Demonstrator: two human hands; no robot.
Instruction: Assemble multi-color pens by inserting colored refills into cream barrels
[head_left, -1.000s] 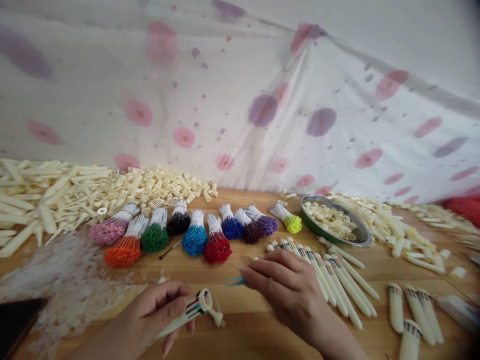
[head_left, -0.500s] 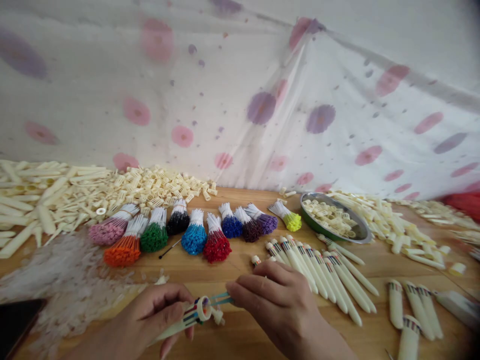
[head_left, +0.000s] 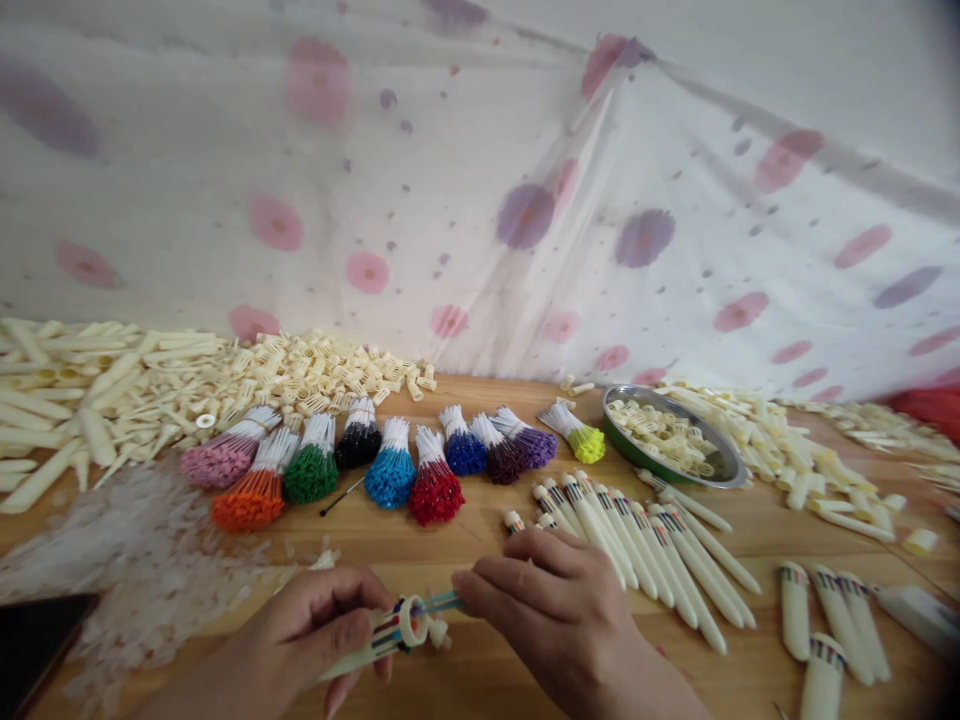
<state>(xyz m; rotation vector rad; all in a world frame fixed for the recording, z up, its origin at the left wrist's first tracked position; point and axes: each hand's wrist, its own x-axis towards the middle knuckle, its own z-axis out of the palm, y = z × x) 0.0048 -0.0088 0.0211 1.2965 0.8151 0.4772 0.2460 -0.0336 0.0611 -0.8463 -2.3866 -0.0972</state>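
Observation:
My left hand [head_left: 330,635] is closed around a cream multicolour pen [head_left: 375,640], its open end tilted toward the right. Coloured slider pieces show along the slots near that end. Between the thumb and fingers of my right hand [head_left: 559,610] is a pair of slim blue tweezers [head_left: 441,601], whose tips reach into the pen's open end; what they grip there is hidden. Just behind that end a small cream plastic part [head_left: 439,632] lies on the wooden table [head_left: 465,690].
Bundles of coloured refills, such as the red bundle [head_left: 435,490], stand in a row ahead. Several similar pens [head_left: 637,540] lie on the right, before a metal bowl [head_left: 675,440] of cream parts. Clear plastic pieces [head_left: 150,570] and a dark flat object [head_left: 37,645] are at left.
The pen in my left hand has shifted slightly right and down, and its sliders look different. The tweezers stay at its open end, now closer in.

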